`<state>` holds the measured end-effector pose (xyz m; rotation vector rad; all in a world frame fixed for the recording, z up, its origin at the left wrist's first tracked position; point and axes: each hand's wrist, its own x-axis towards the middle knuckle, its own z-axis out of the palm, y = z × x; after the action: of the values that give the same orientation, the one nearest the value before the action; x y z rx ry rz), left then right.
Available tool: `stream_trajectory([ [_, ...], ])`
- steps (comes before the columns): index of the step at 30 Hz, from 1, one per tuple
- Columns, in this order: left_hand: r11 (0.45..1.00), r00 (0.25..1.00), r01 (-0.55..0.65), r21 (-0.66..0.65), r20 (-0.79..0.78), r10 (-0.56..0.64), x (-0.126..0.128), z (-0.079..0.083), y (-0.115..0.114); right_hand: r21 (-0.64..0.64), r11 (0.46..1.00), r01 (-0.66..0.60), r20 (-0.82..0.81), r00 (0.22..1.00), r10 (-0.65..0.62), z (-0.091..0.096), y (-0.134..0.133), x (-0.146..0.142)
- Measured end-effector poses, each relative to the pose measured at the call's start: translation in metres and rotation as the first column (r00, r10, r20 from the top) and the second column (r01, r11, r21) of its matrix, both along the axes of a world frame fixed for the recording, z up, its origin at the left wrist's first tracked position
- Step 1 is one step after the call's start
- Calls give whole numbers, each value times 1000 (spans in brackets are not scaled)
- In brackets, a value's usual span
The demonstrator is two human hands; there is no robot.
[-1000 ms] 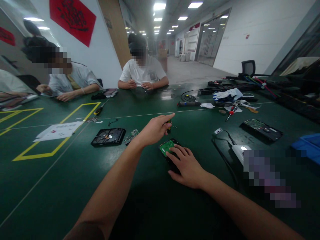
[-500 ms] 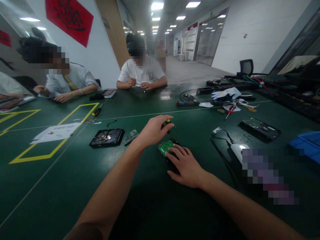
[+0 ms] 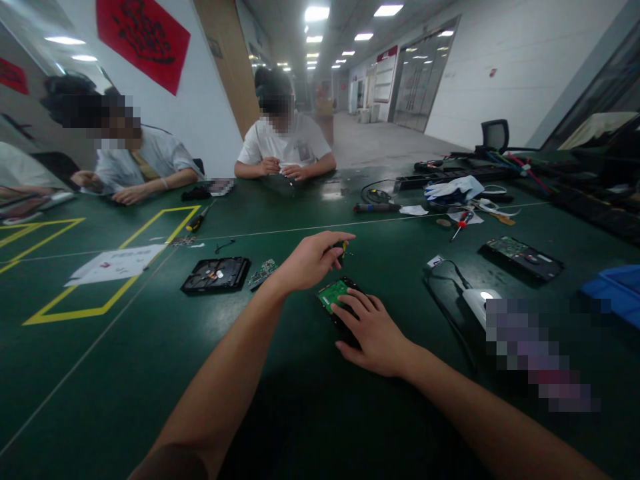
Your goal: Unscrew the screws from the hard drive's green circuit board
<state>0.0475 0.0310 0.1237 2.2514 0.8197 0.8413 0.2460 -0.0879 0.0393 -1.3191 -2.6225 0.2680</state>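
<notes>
My left hand (image 3: 316, 257) is closed around a small screwdriver (image 3: 343, 247) with a black and yellow handle, its index finger stretched out. The tip points to the right, above and apart from a hard drive (image 3: 332, 292). That drive lies on the table with its green circuit board facing up. Over the drive's right part rests my right hand (image 3: 373, 330), fingers spread and thumb by the near edge. It covers much of the drive's black casing.
An opened hard drive (image 3: 215, 275) and a loose circuit board (image 3: 262, 273) lie left. On the right are another drive (image 3: 523, 259), a cabled white device (image 3: 477, 300) and a blue bin (image 3: 613, 293). Farther back lie a red screwdriver (image 3: 461, 225) and gloves (image 3: 453, 190). Coworkers sit opposite.
My left index finger has straightened out to the right, and the screwdriver has shifted and turned slightly in the fingers. The right hand and the hard drive stay in place.
</notes>
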Motion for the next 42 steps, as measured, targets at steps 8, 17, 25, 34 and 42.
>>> stream_trajectory([
  [8, 962, 986, -136, 237, -60, 154, 4, 3, -1, 2, 1000, 6, 2, 1000, -6, -1, 0, 0],
  [17, 981, 995, -76, 178, -47, 86, 3, 1, 0, 10, 1000, 6, 4, 1000, -6, -1, 0, 0],
  [25, 956, 982, -163, 243, -49, 180, 7, -1, -1, -1, 1000, 5, 4, 1000, -5, -1, 0, 0],
  [34, 935, 973, -200, 292, -56, 225, 7, 0, -2, -6, 1000, 3, -1, 1000, -3, -2, 0, 1],
  [42, 998, 997, -66, 4, 47, 66, 4, -8, 2, 5, 1000, -4, -5, 1000, 4, -2, 0, 0],
])
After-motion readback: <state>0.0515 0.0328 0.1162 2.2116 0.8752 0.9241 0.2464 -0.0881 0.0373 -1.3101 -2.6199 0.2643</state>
